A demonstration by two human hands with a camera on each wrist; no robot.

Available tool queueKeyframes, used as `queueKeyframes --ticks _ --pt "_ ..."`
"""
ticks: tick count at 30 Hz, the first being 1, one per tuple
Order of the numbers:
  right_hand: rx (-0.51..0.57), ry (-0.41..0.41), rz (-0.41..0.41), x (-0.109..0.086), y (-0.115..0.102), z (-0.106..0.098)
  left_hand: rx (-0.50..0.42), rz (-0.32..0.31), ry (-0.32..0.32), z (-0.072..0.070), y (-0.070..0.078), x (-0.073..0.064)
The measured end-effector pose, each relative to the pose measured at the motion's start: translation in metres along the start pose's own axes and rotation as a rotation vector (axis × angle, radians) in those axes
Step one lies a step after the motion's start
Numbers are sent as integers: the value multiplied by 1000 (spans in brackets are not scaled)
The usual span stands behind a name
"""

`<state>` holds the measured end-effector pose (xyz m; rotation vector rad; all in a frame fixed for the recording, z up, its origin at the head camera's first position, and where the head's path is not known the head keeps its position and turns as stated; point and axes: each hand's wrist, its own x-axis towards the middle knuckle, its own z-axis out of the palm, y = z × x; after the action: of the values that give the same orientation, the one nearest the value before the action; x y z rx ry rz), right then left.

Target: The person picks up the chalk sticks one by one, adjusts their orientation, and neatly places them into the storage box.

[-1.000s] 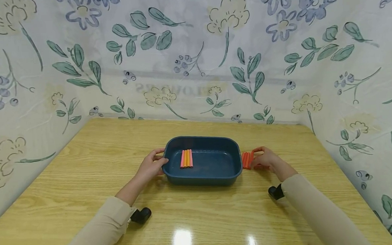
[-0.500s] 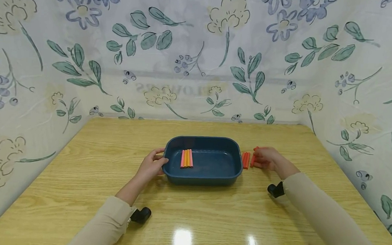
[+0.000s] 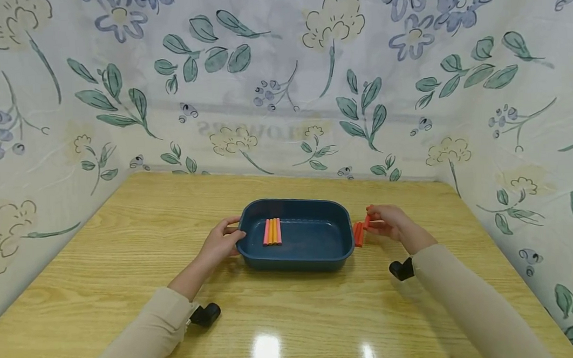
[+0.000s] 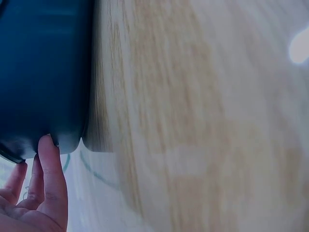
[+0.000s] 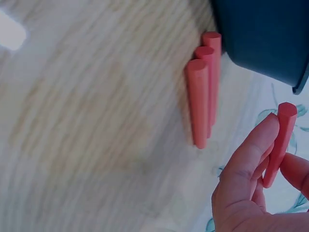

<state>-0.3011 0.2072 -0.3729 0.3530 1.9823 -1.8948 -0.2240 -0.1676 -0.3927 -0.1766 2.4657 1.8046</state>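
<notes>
A dark blue rectangular tray (image 3: 315, 265) with rounded corners stands on the table. My left hand (image 3: 221, 240) holds its left end, thumb at the rim; in the left wrist view the fingertips (image 4: 49, 145) meet the outer wall. Inside, on the left, pink and orange sticks (image 3: 272, 232) lie side by side. My right hand (image 3: 391, 225) pinches a red six-sided stick (image 5: 279, 145) between thumb and fingers, raised off the table. Just left of it, 3 more red sticks (image 5: 199, 106) lie beside the tray's right wall.
The wood-grain table (image 3: 303, 318) reaches back to a floral cloth (image 3: 280, 66) that hangs behind and on both sides. Black devices are strapped at the left wrist (image 3: 207, 315) and right wrist (image 3: 401, 269).
My right hand has drawn one red stick away from the row to the right, then lifted it and tilted it. The left hand and the tray stay in place.
</notes>
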Motion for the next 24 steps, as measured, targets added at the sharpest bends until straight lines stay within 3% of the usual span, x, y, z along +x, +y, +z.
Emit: queueKeyframes --ticks 24 --pt "-15 -21 -57 -8 -33 25 -8 16 -13 -1 -1 -1"
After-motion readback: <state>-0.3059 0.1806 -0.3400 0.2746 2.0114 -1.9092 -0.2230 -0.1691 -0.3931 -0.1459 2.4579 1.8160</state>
